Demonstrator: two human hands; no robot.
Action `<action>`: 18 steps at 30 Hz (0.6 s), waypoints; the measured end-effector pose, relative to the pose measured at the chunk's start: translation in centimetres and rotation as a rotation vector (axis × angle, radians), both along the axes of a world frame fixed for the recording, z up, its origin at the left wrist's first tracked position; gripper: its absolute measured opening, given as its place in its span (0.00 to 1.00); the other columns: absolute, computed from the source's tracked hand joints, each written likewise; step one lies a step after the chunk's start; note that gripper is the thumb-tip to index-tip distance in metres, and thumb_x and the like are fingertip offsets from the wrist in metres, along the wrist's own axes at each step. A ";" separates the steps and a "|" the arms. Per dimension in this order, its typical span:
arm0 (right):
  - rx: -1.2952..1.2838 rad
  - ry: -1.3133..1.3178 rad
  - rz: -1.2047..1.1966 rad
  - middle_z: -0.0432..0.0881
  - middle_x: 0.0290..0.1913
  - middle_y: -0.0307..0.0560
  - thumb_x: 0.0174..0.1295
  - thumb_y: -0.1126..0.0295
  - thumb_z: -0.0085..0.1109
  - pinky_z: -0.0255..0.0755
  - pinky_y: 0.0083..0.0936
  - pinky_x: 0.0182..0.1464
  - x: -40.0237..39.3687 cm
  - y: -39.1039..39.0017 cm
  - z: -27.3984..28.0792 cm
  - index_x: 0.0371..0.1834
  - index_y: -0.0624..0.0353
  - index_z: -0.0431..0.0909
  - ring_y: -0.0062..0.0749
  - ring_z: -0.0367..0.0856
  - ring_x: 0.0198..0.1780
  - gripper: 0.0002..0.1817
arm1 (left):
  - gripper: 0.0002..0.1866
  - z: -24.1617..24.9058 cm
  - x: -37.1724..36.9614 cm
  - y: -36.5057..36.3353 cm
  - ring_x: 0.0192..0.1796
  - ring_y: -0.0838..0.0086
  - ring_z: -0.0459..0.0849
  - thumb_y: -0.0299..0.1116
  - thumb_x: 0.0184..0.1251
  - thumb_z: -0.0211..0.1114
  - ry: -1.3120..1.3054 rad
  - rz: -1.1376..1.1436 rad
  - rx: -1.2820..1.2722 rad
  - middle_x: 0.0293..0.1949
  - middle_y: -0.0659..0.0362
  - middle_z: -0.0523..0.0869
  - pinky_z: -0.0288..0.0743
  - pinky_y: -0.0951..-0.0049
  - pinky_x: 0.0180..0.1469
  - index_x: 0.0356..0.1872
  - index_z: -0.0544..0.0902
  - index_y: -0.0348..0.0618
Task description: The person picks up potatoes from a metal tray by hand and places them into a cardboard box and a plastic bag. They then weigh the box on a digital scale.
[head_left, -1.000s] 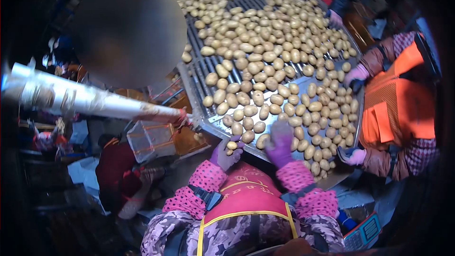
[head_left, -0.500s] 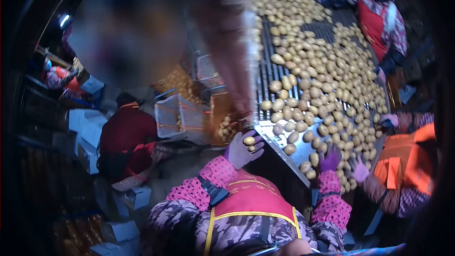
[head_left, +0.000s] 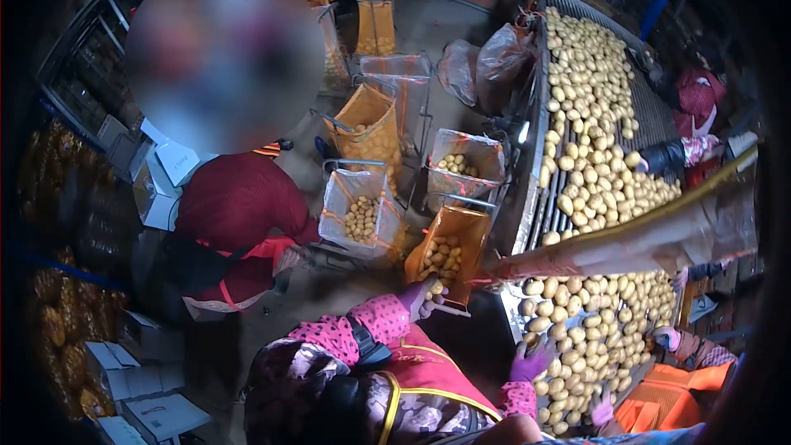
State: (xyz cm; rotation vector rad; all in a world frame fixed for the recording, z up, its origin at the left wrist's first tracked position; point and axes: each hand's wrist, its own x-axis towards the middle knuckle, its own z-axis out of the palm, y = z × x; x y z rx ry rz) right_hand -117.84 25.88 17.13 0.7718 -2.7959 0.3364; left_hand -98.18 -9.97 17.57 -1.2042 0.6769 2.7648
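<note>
My left hand [head_left: 418,298], in a purple glove, is at the near rim of an orange mesh bag [head_left: 466,229] that holds potatoes. A small potato [head_left: 436,287] shows between its thumb and fingers, which are partly hidden. At the left edge of the sorting table [head_left: 514,313] is my right hand [head_left: 533,361], also gloved in purple. Its fingers are spread beside the loose potatoes [head_left: 581,336], with no potato clearly in its grip.
White and orange mesh bags [head_left: 360,213] with potatoes hang on metal frames ahead. A plastic-wrapped bar [head_left: 618,249] crosses above the table. One co-worker in dark red [head_left: 239,222] bends at left near cardboard boxes [head_left: 156,412]. Another in an orange vest [head_left: 671,395] reaches in from the right.
The view has swung left, bringing the bags more into sight. My left hand, earlier palm up with two small potatoes, is now at the orange bag. My right hand has drawn to the table's edge.
</note>
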 end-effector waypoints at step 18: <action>0.049 0.191 0.184 0.72 0.81 0.63 0.80 0.55 0.52 0.62 0.62 0.78 -1.1 -4.7 -3.3 0.70 0.57 0.82 0.72 0.66 0.81 0.25 | 0.25 -4.1 4.9 -5.8 0.23 0.77 0.77 0.58 0.86 0.56 0.254 0.341 0.285 0.30 0.61 0.82 0.70 0.75 0.23 0.53 0.82 0.44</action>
